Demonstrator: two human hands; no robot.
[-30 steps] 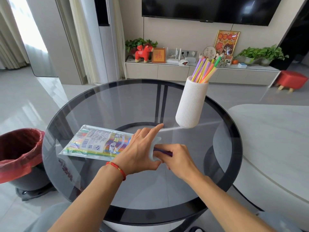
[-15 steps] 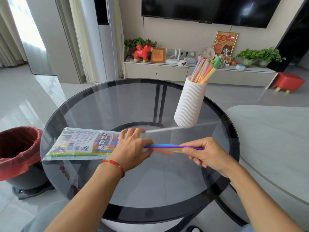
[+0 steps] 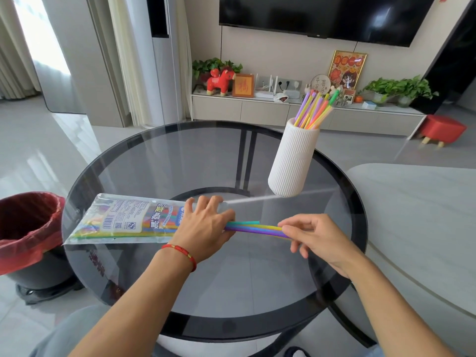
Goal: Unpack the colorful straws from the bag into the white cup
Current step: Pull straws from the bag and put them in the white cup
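While many straws already stand in the ribbed white cup, our right hand pinches a bundle of colourful straws half out of the printed plastic bag, which our left hand grips at its mouth.

Hidden under the left hand: the bag's open end and the near ends of the pulled straws. Far ends lost inside the right hand's grip. Inside the white cup, lower lengths of the standing straws out of sight. Bag print too small to read. Red-lined bin cut off at the left edge; both forearms cut off at the bottom.
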